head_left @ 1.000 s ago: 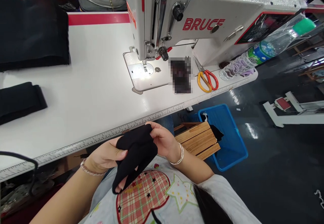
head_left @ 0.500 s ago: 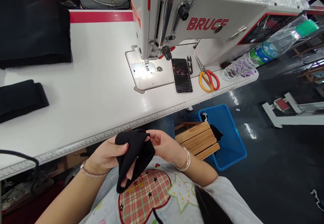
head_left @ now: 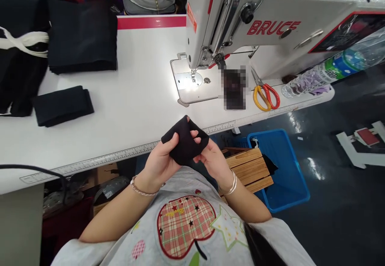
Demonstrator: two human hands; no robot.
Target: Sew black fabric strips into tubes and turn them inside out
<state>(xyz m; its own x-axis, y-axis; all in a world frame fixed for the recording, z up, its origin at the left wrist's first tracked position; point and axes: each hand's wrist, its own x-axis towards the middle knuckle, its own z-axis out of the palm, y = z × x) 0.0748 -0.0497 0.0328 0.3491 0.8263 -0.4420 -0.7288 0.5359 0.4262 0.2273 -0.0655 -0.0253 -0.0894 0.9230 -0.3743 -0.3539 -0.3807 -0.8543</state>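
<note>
A small piece of black fabric (head_left: 184,142) is held between both hands, over the front edge of the sewing table. My left hand (head_left: 162,157) grips its left side, thumb on top. Curled round the right side is my right hand (head_left: 212,157), and some fingertips show through a fold or opening in the cloth. Beyond the fabric stands a white sewing machine (head_left: 207,25), its needle area lit. Folded black cloth (head_left: 63,106) lies on the table to the left of my hands.
A larger folded black stack (head_left: 82,37) and a white strap (head_left: 25,41) are at the back left. A phone (head_left: 235,89), scissors (head_left: 266,95) and a plastic bottle (head_left: 327,71) line the right side. Below are a wooden stool (head_left: 249,165) and a blue bin (head_left: 303,185).
Both hands have moved forward with the black fabric, from near the shirt to the table edge. The fabric is turned differently. The camera view has shifted left.
</note>
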